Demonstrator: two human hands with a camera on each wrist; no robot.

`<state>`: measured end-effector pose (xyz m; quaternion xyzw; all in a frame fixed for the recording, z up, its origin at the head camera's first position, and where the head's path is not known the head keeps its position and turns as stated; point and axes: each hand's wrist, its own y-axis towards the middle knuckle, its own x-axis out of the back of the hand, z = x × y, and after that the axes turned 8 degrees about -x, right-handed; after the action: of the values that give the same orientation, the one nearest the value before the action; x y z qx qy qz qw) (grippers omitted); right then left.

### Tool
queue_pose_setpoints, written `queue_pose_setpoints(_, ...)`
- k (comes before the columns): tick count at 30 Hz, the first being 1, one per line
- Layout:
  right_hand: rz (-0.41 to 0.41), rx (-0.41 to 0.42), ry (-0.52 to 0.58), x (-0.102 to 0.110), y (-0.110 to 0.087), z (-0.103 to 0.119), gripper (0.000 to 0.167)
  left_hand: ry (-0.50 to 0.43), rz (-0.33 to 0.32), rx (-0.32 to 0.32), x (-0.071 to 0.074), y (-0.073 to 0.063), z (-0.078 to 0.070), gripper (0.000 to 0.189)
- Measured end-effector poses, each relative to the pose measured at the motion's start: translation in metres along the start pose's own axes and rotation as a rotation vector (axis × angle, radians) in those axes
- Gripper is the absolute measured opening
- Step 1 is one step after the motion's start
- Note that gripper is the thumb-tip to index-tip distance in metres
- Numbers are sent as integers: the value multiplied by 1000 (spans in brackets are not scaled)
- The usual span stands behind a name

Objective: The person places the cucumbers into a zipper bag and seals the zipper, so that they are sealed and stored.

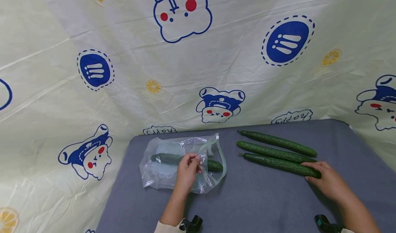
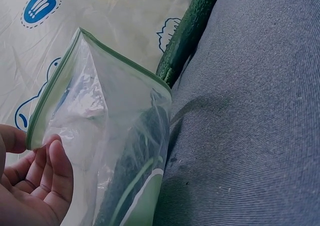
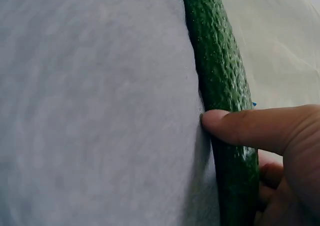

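A clear zip bag (image 1: 161, 181) with a green-edged mouth lies on the left of the table, and a cucumber (image 1: 215, 166) is inside it. My left hand (image 1: 187, 171) pinches the bag's rim between thumb and fingers; in the left wrist view the zip edge (image 2: 122, 60) stands spread apart. On the right, my right hand (image 1: 328, 179) grips the near end of the closest cucumber (image 1: 278, 164), thumb on one side and fingers on the other. That cucumber (image 3: 220, 61) fills the middle of the right wrist view, lying along the grey cloth.
Two more cucumbers, a middle one (image 1: 269, 150) and a far one (image 1: 278, 141), lie side by side just beyond the gripped one. The grey table (image 1: 247, 205) ends at a patterned curtain (image 1: 185, 64) behind. Dark wrist cameras sit on both wrists.
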<state>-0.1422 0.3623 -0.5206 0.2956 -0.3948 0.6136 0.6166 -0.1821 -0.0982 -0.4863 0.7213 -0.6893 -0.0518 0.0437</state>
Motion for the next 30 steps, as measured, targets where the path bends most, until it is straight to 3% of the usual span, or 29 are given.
queue_pose_setpoints(14, 90, -77, 90, 7, -13, 0, 71, -9, -8, -3, -1, 2, 0, 16)
queue_pose_setpoints(30, 39, 15, 144, 4, -22, 33, 63, -5, -14, 0, 0, 3, 2, 16)
